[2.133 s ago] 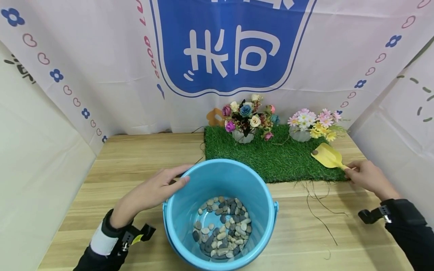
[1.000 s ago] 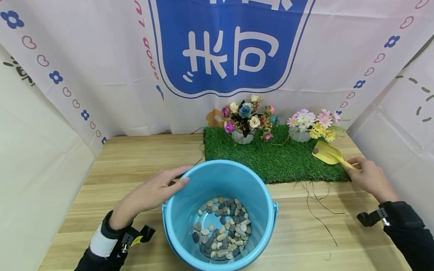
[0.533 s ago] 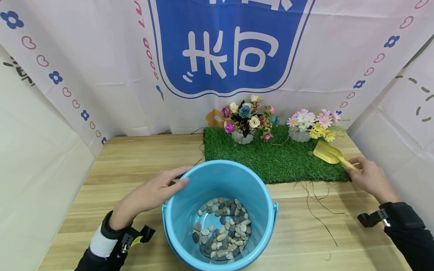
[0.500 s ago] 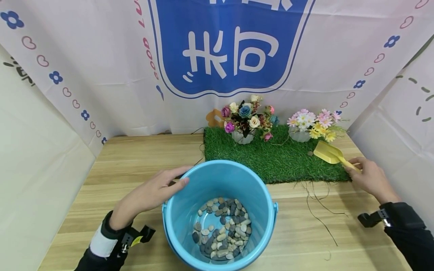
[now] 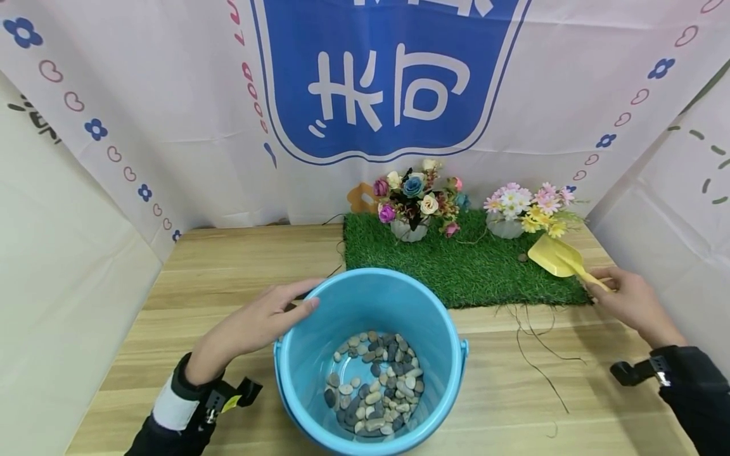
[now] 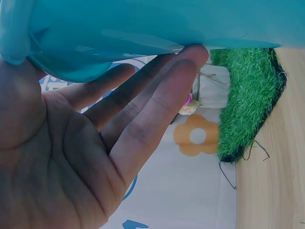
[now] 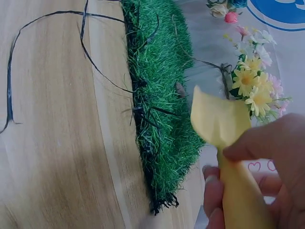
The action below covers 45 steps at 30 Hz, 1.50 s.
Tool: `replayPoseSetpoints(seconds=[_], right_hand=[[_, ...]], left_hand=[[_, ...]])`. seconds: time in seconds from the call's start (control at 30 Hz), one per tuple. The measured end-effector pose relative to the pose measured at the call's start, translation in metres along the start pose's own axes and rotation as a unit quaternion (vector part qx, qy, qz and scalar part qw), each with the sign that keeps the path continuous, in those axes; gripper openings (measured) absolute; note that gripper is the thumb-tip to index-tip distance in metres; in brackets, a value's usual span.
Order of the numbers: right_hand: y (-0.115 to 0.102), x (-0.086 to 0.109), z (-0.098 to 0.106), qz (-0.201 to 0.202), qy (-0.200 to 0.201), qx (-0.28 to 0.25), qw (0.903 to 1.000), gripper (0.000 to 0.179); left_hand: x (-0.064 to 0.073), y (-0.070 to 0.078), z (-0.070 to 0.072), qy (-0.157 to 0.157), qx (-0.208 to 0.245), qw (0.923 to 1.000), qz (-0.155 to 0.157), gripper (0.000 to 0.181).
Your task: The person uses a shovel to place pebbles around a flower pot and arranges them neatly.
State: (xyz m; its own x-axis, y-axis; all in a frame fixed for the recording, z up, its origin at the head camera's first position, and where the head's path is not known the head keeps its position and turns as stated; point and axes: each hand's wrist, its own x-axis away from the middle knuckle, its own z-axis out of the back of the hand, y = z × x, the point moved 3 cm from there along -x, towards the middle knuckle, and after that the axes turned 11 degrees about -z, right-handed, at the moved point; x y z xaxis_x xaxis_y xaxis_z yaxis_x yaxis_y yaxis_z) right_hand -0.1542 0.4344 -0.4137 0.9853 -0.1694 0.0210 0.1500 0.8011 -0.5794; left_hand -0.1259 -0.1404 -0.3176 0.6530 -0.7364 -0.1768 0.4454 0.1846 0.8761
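Note:
A light-blue bucket (image 5: 450, 354) stands at the table's front middle, with several grey and beige pebbles (image 5: 373, 398) across its bottom. My left hand (image 5: 256, 320) holds its left rim, thumb over the edge; in the left wrist view the long fingers (image 6: 143, 129) lie fairly straight against the outer wall. At the right, my right hand (image 5: 633, 301) grips the handle of a yellow toy shovel (image 5: 556, 256), thumb on top in the right wrist view. Its scoop is bare, above the artificial grass mat (image 5: 473, 269). One dark pebble (image 5: 522, 258) lies on the grass just left of the scoop.
Two pots of artificial flowers stand at the mat's back: roses (image 5: 419, 196) and daisies (image 5: 533, 206), the latter close behind the scoop. Loose dark threads (image 5: 538, 354) trail from the mat over the wooden table (image 5: 228, 266). A printed cloth (image 5: 199, 114) hangs behind.
The dark pebble seen at the shovel's front edge earlier now lies on the grass beside it. The shovel and right hand have shifted slightly right. The left hand and bucket stay put.

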Motion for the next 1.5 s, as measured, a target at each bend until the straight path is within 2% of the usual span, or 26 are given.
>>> replayPoseSetpoints(seconds=[0.17, 0.33, 0.43, 0.7, 0.97, 1.07, 1.23, 1.5], right_hand=[[-0.004, 0.005, 0.0, 0.012, -0.028, -0.033, 0.999, 0.042], [-0.016, 0.01, 0.001, 0.016, -0.067, -0.058, 0.996, 0.035], [-0.028, 0.013, 0.001, 0.025, -0.083, -0.071, 0.9937, 0.029], [-0.077, 0.02, 0.006, 0.085, -0.116, -0.096, 0.985, 0.022], [-0.12, 0.019, 0.006, 0.14, -0.156, -0.114, 0.9712, 0.022], [-0.135, 0.021, 0.006, 0.146, -0.163, -0.11, 0.9695, 0.021], [-0.16, 0.024, 0.005, 0.155, -0.163, -0.103, 0.9688, 0.019], [-0.198, 0.03, 0.001, 0.204, -0.175, -0.116, 0.9563, 0.018]], left_hand=[[0.002, -0.018, 0.001, 0.0, -0.004, 1.0, -0.002, 0.042], [0.003, -0.022, 0.002, 0.003, -0.001, 1.0, -0.004, 0.042], [0.002, -0.017, 0.001, 0.002, -0.004, 1.0, -0.006, 0.042], [-0.001, 0.01, 0.0, 0.0, 0.004, 0.9999, -0.009, 0.041], [-0.001, 0.011, 0.0, -0.001, -0.001, 1.0, -0.005, 0.041], [-0.001, 0.012, 0.0, -0.001, -0.004, 1.0, -0.002, 0.042], [0.0, 0.005, 0.0, 0.001, -0.006, 1.0, 0.004, 0.041], [0.003, -0.02, 0.001, 0.0, -0.007, 1.0, -0.002, 0.042]])
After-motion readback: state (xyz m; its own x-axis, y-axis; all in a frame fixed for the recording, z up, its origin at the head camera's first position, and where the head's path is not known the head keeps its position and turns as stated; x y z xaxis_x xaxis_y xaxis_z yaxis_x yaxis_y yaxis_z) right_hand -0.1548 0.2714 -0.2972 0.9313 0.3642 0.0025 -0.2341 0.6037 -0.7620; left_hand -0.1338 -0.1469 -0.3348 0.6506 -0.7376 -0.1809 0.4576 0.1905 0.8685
